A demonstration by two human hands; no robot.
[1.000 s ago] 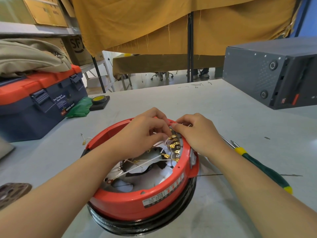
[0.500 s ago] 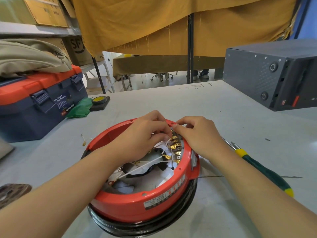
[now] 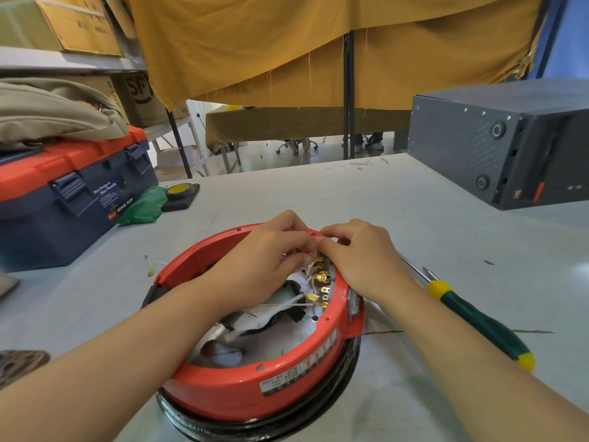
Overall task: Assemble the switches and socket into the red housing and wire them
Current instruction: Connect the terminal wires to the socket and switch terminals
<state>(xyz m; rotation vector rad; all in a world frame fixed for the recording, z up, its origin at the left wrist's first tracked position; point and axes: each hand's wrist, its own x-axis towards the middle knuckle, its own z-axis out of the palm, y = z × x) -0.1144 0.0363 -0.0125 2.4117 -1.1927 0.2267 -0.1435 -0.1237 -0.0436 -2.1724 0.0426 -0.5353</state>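
"WING BOX" on the blue toolbox (image 3: 63, 199); "SF" on the cardboard box (image 3: 140, 97)

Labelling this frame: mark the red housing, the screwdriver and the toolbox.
red housing (image 3: 223, 389), head view, front outer wall.
screwdriver (image 3: 478, 323), head view, middle of green handle.
toolbox (image 3: 38, 231), head view, blue front face.

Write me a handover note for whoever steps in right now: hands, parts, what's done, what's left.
Left hand: fingers curled, pinching at a white wire by the brass terminals inside the red housing.
Right hand: fingers curled at the same spot on the far rim; what it holds is hidden.
Housing sits open side up on the table, on a black ring.
Screwdriver lies untouched to the right; one loose wire lies left of the housing.
Done: some white wires already reach the terminals.
Left: the rest of the wiring; I cannot tell how many terminals remain.
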